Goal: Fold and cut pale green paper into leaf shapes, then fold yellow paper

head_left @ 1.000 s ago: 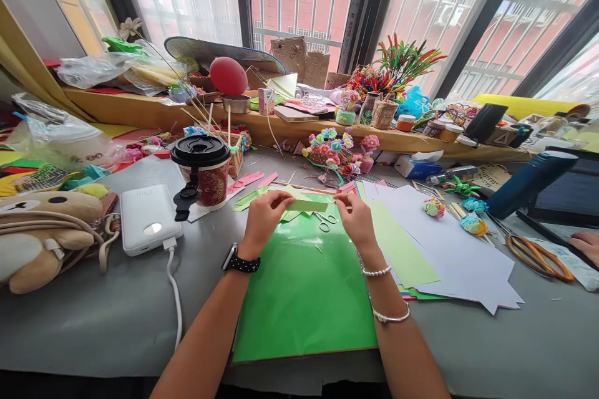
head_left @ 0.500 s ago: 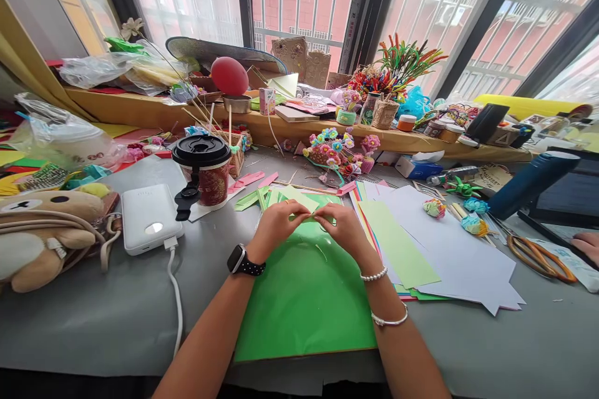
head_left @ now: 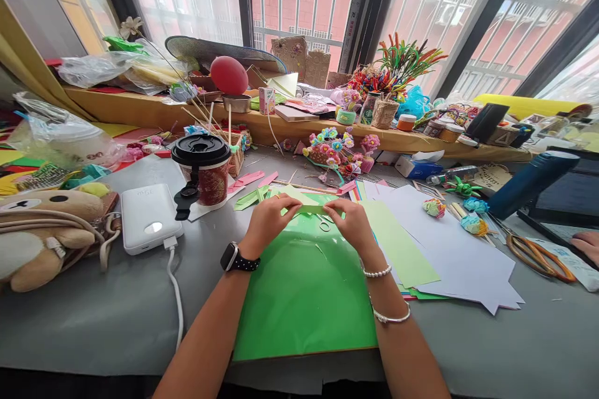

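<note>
A narrow light-green paper strip (head_left: 312, 209) stretches level between my two hands, above the far part of a green mat (head_left: 306, 299). My left hand (head_left: 275, 218), with a watch at the wrist, pinches the strip's left end. At the other end, my right hand (head_left: 349, 221), with two bracelets below it, pinches the paper between thumb and fingers. Small scissors (head_left: 324, 225) lie on the mat just under the strip, partly hidden. Folded light-green paper pieces (head_left: 253, 197) lie beyond my left hand.
White paper sheets (head_left: 449, 249) and a light-green sheet (head_left: 402, 249) lie to the right, with orange-handled scissors (head_left: 540, 257) beyond. A lidded cup (head_left: 206, 174), a white power bank (head_left: 150, 219) and a plush bear (head_left: 51, 237) stand left. Another person's hand (head_left: 587, 244) shows at the right edge.
My hands have moved apart from a near-touching pinch. The green strip now spans the gap between them, and the small scissors beneath show more.
</note>
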Motion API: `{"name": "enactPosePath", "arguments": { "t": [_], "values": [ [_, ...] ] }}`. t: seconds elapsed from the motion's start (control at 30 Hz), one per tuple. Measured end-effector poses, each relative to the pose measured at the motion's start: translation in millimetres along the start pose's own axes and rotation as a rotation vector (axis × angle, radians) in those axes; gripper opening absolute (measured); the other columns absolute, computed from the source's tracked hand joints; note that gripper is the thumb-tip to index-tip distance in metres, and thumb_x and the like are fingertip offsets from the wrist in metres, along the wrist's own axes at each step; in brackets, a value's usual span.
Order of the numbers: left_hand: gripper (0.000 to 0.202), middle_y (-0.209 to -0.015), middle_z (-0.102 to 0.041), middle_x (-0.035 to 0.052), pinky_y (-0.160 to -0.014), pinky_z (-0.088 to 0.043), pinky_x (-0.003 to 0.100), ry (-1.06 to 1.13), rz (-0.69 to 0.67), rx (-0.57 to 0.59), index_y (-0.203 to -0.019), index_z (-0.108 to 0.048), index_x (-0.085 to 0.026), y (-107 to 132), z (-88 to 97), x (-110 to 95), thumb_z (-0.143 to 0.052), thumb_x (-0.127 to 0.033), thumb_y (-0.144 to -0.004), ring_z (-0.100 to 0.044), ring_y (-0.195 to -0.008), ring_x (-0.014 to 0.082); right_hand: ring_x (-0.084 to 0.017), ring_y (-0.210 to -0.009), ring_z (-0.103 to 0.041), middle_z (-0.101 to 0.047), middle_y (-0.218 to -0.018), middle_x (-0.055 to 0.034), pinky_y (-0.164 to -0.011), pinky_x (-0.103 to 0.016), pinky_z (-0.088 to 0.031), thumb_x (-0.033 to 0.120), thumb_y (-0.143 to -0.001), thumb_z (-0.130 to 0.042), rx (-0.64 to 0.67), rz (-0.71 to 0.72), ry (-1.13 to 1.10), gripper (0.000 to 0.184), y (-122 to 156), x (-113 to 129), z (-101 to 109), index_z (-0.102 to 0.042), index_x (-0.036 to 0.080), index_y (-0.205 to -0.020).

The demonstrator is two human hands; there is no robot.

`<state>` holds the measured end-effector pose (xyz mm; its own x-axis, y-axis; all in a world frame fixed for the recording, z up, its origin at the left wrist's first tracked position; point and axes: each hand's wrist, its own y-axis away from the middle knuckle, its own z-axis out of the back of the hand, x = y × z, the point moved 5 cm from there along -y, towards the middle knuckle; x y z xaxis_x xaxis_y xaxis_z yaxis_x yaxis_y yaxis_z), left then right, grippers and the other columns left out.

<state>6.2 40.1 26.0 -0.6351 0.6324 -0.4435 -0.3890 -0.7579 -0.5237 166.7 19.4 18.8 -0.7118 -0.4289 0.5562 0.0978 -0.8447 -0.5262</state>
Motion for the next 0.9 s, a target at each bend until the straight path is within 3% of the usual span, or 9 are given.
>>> {"name": "enactPosePath", "arguments": {
  "t": [0.17,0.33,0.43,0.5,0.6,0.73,0.9],
  "values": [
    [0.017,-0.082,-0.066,0.0008,-0.064,-0.041,0.024,-0.101,0.042,-0.072,-0.081,-0.064,-0.021,1,5.3,6,-0.048,-0.026,-0.079,-0.059,-0.073,0.0155,-0.018,-0.071,-0.060,-0.067,-0.076,-0.0052,-0.066,-0.029,-0.045,0.024,-0.076,-0.052,-0.022,-0.017,-0.003,0.014,0,-5,3,-0.064,0.018,-0.074],
    [0.017,-0.081,-0.066,0.0027,-0.065,-0.042,0.025,-0.151,0.123,-0.266,-0.080,-0.064,-0.019,3,20.6,15,-0.048,-0.024,-0.078,-0.060,-0.073,0.0168,-0.019,-0.073,-0.061,-0.067,-0.077,-0.0066,-0.069,-0.030,-0.046,0.023,-0.076,-0.052,-0.132,-0.094,0.000,0.013,1,-10,15,-0.064,0.017,-0.074],
    [0.017,-0.082,-0.065,0.0037,-0.069,-0.043,0.026,-0.083,0.107,-0.354,-0.084,-0.063,-0.018,4,24.1,14,-0.048,-0.025,-0.078,-0.059,-0.074,0.0162,-0.018,-0.073,-0.061,-0.067,-0.077,-0.0062,-0.068,-0.029,-0.045,0.022,-0.075,-0.053,-0.092,-0.061,-0.026,0.013,0,-7,13,-0.064,0.016,-0.075],
    [0.020,-0.088,-0.064,0.0046,-0.074,-0.043,0.027,-0.027,0.036,-0.319,-0.091,-0.061,-0.018,2,19.3,8,-0.049,-0.028,-0.078,-0.058,-0.080,0.0167,-0.018,-0.073,-0.060,-0.067,-0.078,-0.0056,-0.067,-0.028,-0.045,0.021,-0.075,-0.053,-0.043,-0.036,-0.039,0.012,0,-4,8,-0.064,0.017,-0.074],
    [0.025,-0.094,-0.063,0.0052,-0.078,-0.042,0.030,0.024,-0.052,-0.169,-0.097,-0.059,-0.019,0,5.9,-1,-0.053,-0.031,-0.076,-0.056,-0.088,0.0183,-0.016,-0.071,-0.059,-0.067,-0.078,-0.0049,-0.066,-0.027,-0.045,0.021,-0.076,-0.052,0.031,-0.001,-0.051,0.013,1,1,0,-0.064,0.017,-0.076],
    [0.014,-0.084,-0.065,0.0034,-0.071,-0.044,0.028,0.068,-0.057,0.008,-0.084,-0.062,-0.018,1,-8.5,-5,-0.051,-0.025,-0.078,-0.057,-0.079,0.0165,-0.016,-0.072,-0.058,-0.066,-0.077,-0.0049,-0.066,-0.027,-0.044,0.021,-0.077,-0.052,0.074,0.027,-0.049,0.013,2,5,-4,-0.064,0.017,-0.076],
    [0.014,-0.080,-0.065,0.0022,-0.067,-0.043,0.026,0.058,-0.047,0.049,-0.079,-0.061,-0.018,3,-13.0,-9,-0.049,-0.023,-0.079,-0.058,-0.075,0.0151,-0.016,-0.072,-0.058,-0.066,-0.078,-0.0044,-0.066,-0.027,-0.044,0.021,-0.076,-0.054,0.093,0.037,-0.064,0.010,3,9,-7,-0.063,0.018,-0.078]
  ]
}}
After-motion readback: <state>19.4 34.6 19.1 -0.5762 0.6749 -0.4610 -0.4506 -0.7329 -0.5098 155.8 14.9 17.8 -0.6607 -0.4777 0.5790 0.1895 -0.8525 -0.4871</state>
